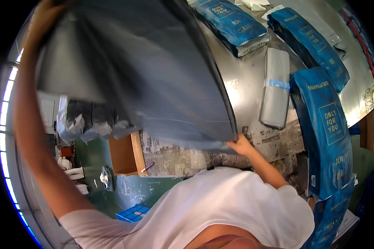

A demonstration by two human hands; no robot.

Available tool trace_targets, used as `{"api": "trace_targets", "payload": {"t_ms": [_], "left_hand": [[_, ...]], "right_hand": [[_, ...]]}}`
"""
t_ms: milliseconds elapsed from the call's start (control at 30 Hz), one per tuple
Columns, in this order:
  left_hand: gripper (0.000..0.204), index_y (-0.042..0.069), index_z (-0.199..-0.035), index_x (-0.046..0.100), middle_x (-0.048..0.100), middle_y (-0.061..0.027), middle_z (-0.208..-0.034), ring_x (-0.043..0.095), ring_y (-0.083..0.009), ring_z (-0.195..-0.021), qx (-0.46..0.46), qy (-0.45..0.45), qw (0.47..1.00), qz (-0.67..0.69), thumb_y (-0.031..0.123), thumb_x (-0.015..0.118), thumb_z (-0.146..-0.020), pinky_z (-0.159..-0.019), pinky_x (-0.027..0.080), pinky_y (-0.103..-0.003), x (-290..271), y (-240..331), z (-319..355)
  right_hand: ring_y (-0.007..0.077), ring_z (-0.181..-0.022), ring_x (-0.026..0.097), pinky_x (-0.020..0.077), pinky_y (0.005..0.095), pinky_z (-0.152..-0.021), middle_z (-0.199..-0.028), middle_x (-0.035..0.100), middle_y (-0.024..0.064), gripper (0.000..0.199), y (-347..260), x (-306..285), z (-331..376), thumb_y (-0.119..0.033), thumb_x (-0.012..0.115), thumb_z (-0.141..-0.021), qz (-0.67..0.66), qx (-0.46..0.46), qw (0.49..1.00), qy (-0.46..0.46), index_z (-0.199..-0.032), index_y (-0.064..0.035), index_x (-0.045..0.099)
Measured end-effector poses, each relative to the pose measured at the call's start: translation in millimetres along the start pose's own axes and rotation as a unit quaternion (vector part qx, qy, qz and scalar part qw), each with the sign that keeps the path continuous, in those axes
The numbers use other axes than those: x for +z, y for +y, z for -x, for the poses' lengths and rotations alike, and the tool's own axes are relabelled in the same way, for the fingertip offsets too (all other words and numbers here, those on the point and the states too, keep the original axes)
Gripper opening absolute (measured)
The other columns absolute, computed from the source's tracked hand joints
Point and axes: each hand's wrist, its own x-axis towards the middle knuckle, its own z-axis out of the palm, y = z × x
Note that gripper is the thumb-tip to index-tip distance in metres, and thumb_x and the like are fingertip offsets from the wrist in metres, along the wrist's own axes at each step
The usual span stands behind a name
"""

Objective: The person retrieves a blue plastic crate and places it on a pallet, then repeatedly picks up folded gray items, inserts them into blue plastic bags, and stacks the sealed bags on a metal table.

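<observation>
A large dark grey plastic sheet or bag (174, 79) is stretched across the metal table, partly smeared by motion. My right hand (242, 146) pinches its near right corner between thumb and fingers. Raised at the far left, my left hand (47, 16) is closed on the sheet's other end; its fingertips are cut off by the dark picture rim. Right of the sheet lies a folded pale grey plastic bundle (275, 101) with a light blue band around it. The sheet hides much of the table's left part.
Blue printed packages lie along the right: one at the back (232, 25), another (309, 45) and a nearer one (326, 133). Below the sheet are an open cardboard box (122, 155) and a purple pen (147, 167). Grey-wrapped bundles (87, 120) sit left, above a blue crate (133, 212).
</observation>
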Motion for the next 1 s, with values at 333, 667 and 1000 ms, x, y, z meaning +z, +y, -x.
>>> {"api": "trace_targets", "payload": {"t_ms": [333,667,1000], "left_hand": [[0.055,0.008,-0.112,0.055,0.057,-0.0153,-0.106,0.051,-0.0280,-0.105,0.151,-0.091,0.984,0.040,0.029,0.072,-0.064,-0.085,0.042,-0.036,335,64,-148],[0.051,0.015,-0.125,0.042,0.039,-0.0169,-0.125,0.037,-0.0345,-0.117,0.029,-0.237,0.969,0.062,0.036,0.055,-0.080,-0.090,0.027,-0.059,588,193,-51],[0.070,0.019,-0.136,0.026,0.015,-0.0138,-0.143,0.010,-0.0339,-0.132,-0.108,-0.151,0.961,0.206,0.052,0.048,-0.079,-0.096,0.006,-0.066,635,170,-4]], "right_hand": [[0.0113,-0.078,0.054,0.0434,0.0250,-0.071,-0.086,0.062,0.0031,0.022,33,-39,-28,-0.004,0.063,-0.075,-0.160,0.166,0.972,-0.045,-0.096,0.0017,0.060],[0.0128,-0.074,0.056,0.0450,0.0272,-0.069,-0.082,0.062,0.0056,0.022,9,-30,-98,-0.006,0.062,-0.075,-0.046,0.260,0.951,0.162,-0.094,0.0051,0.059],[0.0323,-0.057,0.054,0.0444,0.0399,-0.058,-0.062,0.055,0.0136,0.035,20,-25,-80,-0.027,0.066,-0.075,0.259,0.198,0.927,0.187,-0.086,0.0041,0.054]]}}
